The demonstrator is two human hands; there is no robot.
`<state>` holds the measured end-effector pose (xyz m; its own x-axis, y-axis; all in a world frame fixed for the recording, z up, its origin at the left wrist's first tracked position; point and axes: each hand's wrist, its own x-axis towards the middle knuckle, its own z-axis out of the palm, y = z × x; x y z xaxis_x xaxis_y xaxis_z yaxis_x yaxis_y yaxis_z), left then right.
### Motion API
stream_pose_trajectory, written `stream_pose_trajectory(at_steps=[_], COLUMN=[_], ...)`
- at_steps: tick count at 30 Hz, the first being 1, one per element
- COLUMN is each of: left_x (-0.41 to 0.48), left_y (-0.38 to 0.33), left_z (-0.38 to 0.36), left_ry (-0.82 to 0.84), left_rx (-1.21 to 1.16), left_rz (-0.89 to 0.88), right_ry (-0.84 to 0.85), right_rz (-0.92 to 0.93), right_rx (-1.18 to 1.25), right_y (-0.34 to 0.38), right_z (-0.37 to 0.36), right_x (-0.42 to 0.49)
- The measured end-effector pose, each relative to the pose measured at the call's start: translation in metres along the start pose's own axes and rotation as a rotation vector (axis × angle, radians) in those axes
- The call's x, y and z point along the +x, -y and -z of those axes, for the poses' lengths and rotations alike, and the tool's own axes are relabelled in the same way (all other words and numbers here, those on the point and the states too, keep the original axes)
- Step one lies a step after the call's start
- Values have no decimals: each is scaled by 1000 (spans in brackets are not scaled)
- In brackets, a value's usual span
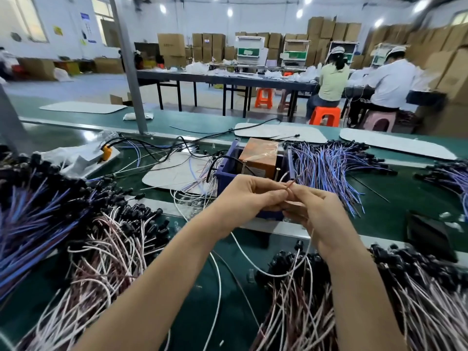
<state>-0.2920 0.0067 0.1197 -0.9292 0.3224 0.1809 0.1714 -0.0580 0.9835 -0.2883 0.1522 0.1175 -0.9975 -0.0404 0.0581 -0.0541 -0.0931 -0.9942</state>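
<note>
Above the near middle of the green worktop (pixel 222 305), both hands meet on one thin pinkish-white insulated wire (pixel 290 185), held clear of the surface. Left hand (pixel 249 196): thumb and forefinger curled, pinching the wire just below its free end. Right hand (pixel 320 214): fingers likewise curled, pinching the same wire from the opposite side, so that the two sets of fingertips touch. The short reddish tip stands up between them. The rest appears to trail from the right hand toward the near edge, where it is lost among other wires.

Handling (judged): the wire is very light and limp, with no stiffness to hold a shape. Its smooth sleeve may slip, and the fine end would bend or fray easily. It is best gripped on the insulation just behind the tip, as shown.

Counts:
- One wire in hand, two hands on it.
- One dark blue plastic bin (pixel 224 174) just beyond the hands, holding one orange-brown cardboard box (pixel 258 154).
- Three heaps of blue-violet wires with black plugs (pixel 326 163), at the left edge, beside the bin and at the right edge.
- Two heaps of pinkish-white wires (pixel 106 252), at the near-left and near-right corners.

Strands within each heap are too many to count.
</note>
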Motion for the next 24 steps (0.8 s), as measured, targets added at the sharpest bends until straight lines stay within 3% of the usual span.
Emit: stream_pose_trajectory(at_steps=[5,9,13,17,20,24], left_x=[2,3,7,11,15,17], left_y=[-8,-6,6,12,10,10], left_z=[7,13,22,20,27,37], left_ry=[66,99,-31,-80,-155,-247], left_rx=[219,289,144,32,95,84], left_rz=[21,10,62,86,25,25], right_ry=[99,77,-4,-105,-94,205], right_rz=[24,56,74,-24,-7,-23], right_rx=[130,194,96,131,-73,-378], right_y=[4,2,-6,-15,-17,-11], right_z=[5,2,-4,-13,-10,-8], right_x=[-4,-2,3,8,10,2])
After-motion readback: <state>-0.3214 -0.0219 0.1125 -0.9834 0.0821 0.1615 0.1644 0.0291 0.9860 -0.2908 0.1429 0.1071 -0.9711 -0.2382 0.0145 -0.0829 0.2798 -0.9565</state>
